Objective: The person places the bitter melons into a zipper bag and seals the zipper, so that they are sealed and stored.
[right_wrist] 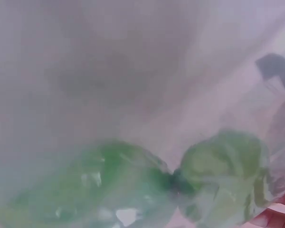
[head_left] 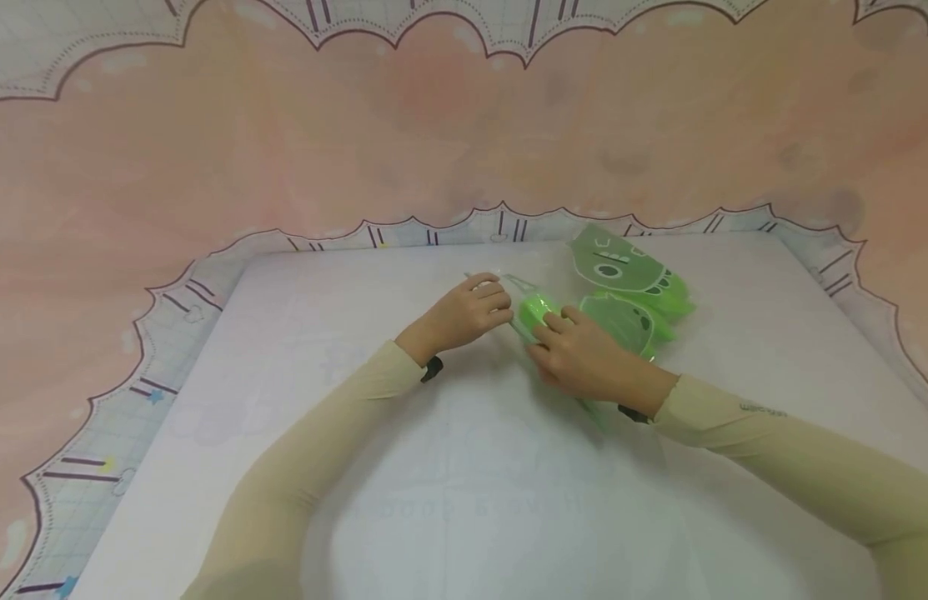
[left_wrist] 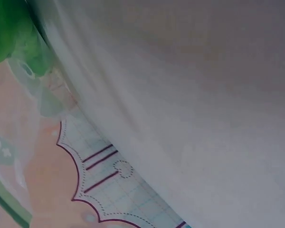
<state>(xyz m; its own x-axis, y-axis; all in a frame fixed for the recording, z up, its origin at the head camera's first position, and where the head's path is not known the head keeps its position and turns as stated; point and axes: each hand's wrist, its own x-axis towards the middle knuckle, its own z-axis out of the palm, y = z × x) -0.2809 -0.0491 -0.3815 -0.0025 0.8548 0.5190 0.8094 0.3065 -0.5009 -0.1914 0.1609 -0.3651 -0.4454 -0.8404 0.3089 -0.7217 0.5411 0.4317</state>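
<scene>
A clear plastic bag (head_left: 519,283) with a green strip (left_wrist: 10,202) along its edge lies under both hands. My left hand (head_left: 467,312) pinches its edge on the left side. A bright green bundle (head_left: 535,308) shows through the plastic, and my right hand (head_left: 587,358) grips the bag there with curled fingers. In the right wrist view, two rounded green lumps (right_wrist: 223,171) show through the film, narrowing to a dark neck between them. In the left wrist view, green material (left_wrist: 9,33) fills the upper left corner; the left fingers are out of that view.
Just beyond the right hand lie two green pieces, a dark-green one with a printed cartoon eye (head_left: 614,262) and a smaller rounded one (head_left: 621,321). They rest on a white-covered table (head_left: 403,483). A peach patterned cloth (head_left: 358,133) with a scalloped border hangs behind.
</scene>
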